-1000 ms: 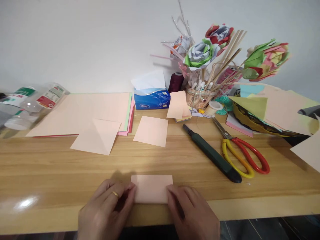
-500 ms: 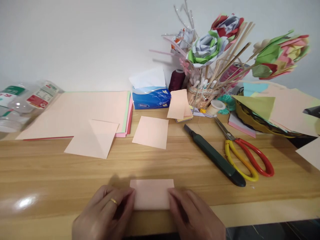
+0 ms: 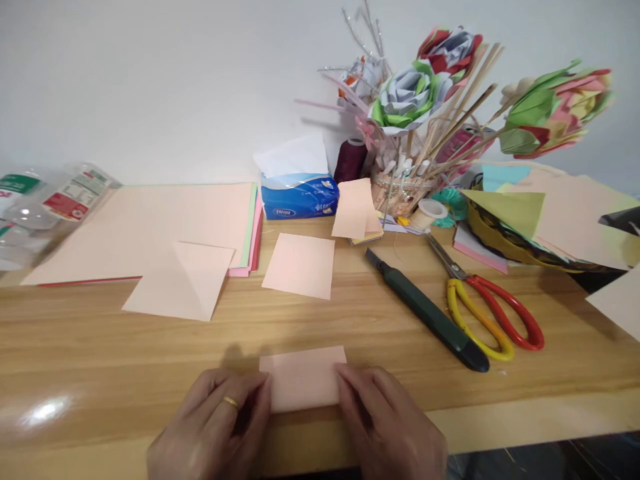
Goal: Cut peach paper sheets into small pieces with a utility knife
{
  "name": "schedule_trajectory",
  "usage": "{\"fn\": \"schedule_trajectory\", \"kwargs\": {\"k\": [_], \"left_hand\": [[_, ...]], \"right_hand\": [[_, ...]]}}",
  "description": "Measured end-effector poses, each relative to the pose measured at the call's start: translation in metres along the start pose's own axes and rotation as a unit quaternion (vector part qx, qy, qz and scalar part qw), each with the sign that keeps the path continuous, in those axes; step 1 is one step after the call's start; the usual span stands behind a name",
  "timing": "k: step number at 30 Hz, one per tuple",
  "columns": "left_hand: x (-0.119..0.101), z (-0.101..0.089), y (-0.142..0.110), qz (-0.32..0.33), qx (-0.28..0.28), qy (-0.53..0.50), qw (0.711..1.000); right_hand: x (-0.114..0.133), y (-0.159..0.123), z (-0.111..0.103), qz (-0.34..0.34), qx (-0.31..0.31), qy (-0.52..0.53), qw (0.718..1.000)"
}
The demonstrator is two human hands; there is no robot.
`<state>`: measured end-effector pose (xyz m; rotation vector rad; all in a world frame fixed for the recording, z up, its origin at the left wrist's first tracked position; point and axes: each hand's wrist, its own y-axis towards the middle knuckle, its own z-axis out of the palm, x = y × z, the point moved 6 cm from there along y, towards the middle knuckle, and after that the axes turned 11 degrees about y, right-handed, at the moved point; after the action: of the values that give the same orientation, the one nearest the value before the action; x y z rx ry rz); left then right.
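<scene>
Near the front edge of the wooden table [image 3: 150, 353], a peach piece of paper [image 3: 304, 380] is folded into a narrow rectangle. My left hand [image 3: 215, 420], with a gold ring, pinches its left end between thumb and fingers. At the opposite end my right hand [image 3: 385, 420] grips it the same way. The paper tilts a little, its right side farther from me. Beyond it lies a flat peach paper square [image 3: 300, 265]. Another peach sheet [image 3: 183, 283] with a crease rests to the left, partly over a stack of large coloured sheets [image 3: 165, 227].
A dark green utility knife [image 3: 430, 310] and scissors [image 3: 485, 300] with red and yellow handles lie at right. Behind stand a blue tissue pack [image 3: 299, 197] and a pot of paper flowers [image 3: 410, 97]. A basket of papers [image 3: 500, 240] sits far right, plastic bottles [image 3: 75, 193] far left.
The folded paper's right end has shifted slightly away from me along with my right hand, so the strip now slants. Both hands keep their hold. The camera view has moved slightly.
</scene>
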<state>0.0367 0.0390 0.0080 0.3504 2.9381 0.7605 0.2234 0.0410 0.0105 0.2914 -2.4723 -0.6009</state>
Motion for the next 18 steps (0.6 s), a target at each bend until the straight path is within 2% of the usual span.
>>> {"fn": "schedule_trajectory", "kwargs": {"k": [4, 12, 18], "left_hand": [[-0.0014, 0.0003, 0.0006, 0.016, -0.011, 0.003, 1.000], [-0.0022, 0.0021, 0.0030, 0.000, 0.030, 0.010, 0.999], [-0.0017, 0.0013, 0.0018, -0.018, 0.008, -0.001, 1.000]], "right_hand": [[-0.0011, 0.0007, 0.0014, 0.007, 0.010, 0.007, 1.000], [-0.0006, 0.0020, 0.0000, 0.015, 0.013, 0.003, 1.000], [-0.0023, 0.0007, 0.0009, 0.035, 0.027, -0.010, 0.999]]}}
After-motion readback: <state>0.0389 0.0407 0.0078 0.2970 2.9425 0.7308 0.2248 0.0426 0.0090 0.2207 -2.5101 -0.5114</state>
